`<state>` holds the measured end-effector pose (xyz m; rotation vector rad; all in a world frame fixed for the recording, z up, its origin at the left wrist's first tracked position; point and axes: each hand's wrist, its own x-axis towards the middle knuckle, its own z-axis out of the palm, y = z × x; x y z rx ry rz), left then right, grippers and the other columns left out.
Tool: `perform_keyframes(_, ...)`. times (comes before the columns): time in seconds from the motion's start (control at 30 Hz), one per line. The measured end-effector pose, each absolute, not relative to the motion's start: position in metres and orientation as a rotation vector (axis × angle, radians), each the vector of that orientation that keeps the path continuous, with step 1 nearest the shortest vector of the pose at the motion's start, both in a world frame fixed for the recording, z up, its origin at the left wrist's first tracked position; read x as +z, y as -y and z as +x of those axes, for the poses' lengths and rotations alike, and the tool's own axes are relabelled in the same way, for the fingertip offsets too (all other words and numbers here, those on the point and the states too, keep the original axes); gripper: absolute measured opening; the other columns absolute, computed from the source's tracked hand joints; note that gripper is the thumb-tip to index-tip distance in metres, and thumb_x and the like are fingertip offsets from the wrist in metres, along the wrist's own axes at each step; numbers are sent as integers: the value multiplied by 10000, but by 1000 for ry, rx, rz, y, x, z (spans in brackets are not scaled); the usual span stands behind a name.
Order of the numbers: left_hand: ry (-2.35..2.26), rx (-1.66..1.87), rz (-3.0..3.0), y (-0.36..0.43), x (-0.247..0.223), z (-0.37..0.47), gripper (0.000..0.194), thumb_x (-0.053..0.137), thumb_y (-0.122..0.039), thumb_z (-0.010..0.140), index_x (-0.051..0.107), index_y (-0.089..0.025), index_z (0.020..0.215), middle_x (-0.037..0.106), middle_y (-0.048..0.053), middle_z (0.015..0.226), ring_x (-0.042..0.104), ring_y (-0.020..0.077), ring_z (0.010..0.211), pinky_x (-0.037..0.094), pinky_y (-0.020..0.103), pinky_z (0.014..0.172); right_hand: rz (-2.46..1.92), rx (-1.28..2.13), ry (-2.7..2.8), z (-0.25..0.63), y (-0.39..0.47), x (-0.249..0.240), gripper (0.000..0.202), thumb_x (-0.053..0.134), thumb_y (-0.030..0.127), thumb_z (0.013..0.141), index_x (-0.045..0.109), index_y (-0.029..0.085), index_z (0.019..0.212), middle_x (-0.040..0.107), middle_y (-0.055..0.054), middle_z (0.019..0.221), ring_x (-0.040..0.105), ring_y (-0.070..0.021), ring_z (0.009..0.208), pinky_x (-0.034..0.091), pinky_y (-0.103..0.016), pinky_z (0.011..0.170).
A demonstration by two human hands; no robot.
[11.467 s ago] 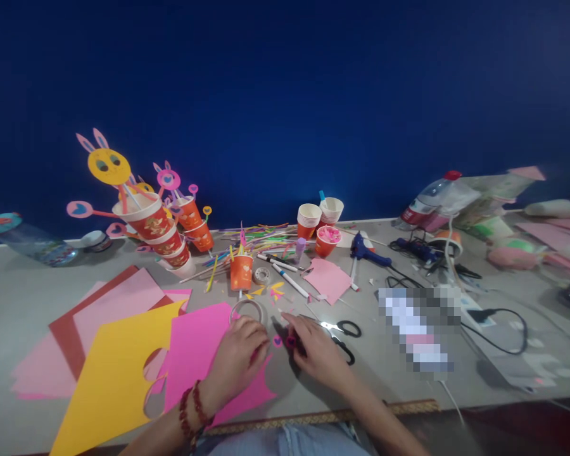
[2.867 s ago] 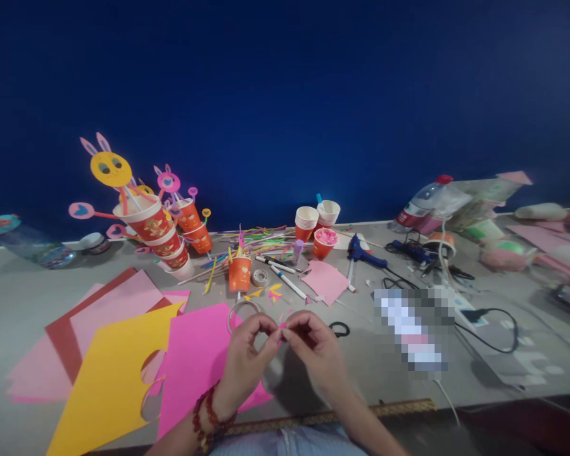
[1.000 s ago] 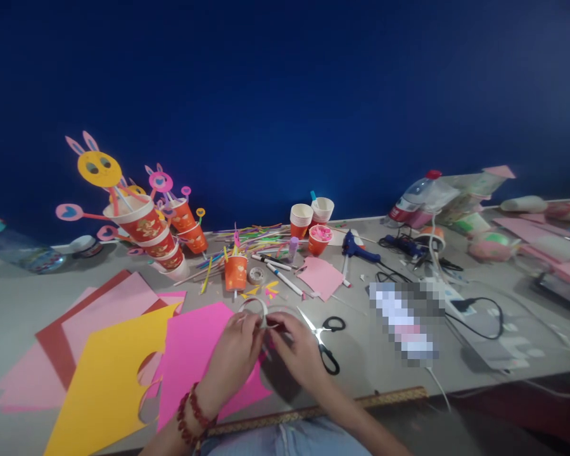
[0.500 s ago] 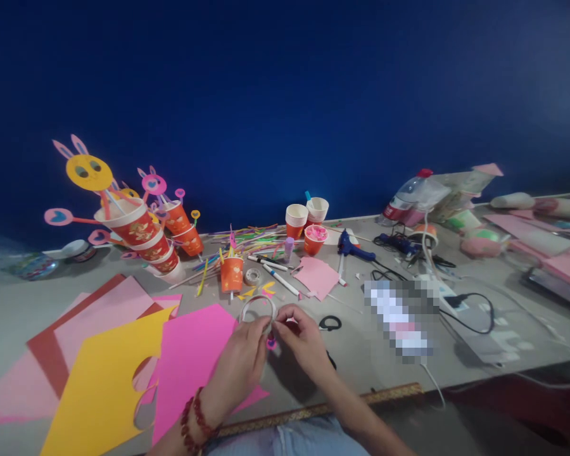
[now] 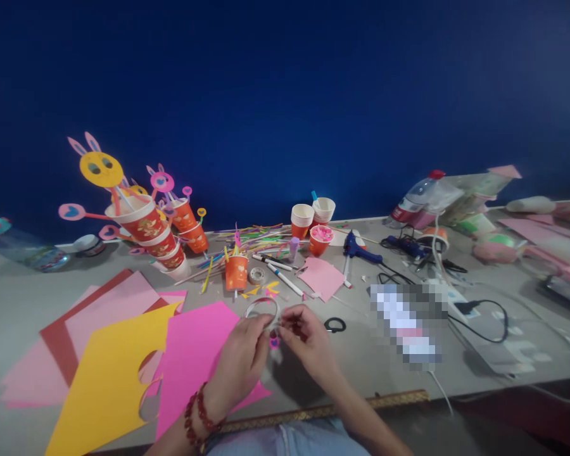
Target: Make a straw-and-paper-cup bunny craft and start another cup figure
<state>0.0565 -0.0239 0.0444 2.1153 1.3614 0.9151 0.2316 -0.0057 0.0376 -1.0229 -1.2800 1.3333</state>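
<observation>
A thin, pale roll of tape (image 5: 262, 300) stands up from the fingers of my left hand (image 5: 247, 345), which is closed on its lower edge. My right hand (image 5: 308, 342) is beside it, thumb and fingertips pinched together close to the roll's right side. Whatever lies between those fingertips is too small to make out. Just below the fingers shows a small pink paper piece with a dark blue mark (image 5: 274, 342). A bright pink sheet (image 5: 194, 361) reaches under my left forearm, and black-handled scissors (image 5: 335, 325) lie right of my right hand.
Decorated cups with paper rabbit faces (image 5: 145, 221) stand at the left. An orange cup (image 5: 236, 272), another tape roll (image 5: 256, 275), markers (image 5: 285, 278) and straws lie ahead. A blue glue gun (image 5: 361, 248), cables and a power strip (image 5: 449, 294) are at the right.
The whole view has shifted slightly, so the table things appear further right. My right fingertips have drawn a little away from the roll; my left hand still holds it.
</observation>
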Motion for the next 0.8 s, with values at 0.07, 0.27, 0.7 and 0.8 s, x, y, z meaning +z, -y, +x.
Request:
perform_keyframes(0.07,-1356,926,2099,24,45,57,274,402,-137,989,582,-192,1188,729,101,1051,672,242,942,524,371,815,-1025,1365,1306,232,5,38,129,713,274,841,628,205,909,663,-3,796,668,-165,701,525,-271,664)
perform_keyframes(0.27,-1363,971,2085,24,43,57,226,447,-132,956,615,-189,1095,723,75,961,646,226,854,490,348,769,-1031,1315,1382,231,4,37,82,681,273,875,667,200,841,674,-10,769,640,-166,707,496,-263,657)
perform_keyframes(0.7,-1346,1151,1746,25,45,64,182,473,-200,958,655,-204,966,688,38,857,625,190,771,484,304,722,-982,987,1499,220,15,39,152,608,257,940,634,214,798,651,-20,808,615,-188,793,460,-297,755)
perform_keyframes(0.8,-1322,1214,1531,25,43,59,192,475,-243,971,660,-198,950,646,11,761,607,169,690,485,273,653,-998,995,1392,227,14,35,153,617,296,941,632,217,810,636,-20,809,605,-188,779,466,-298,744)
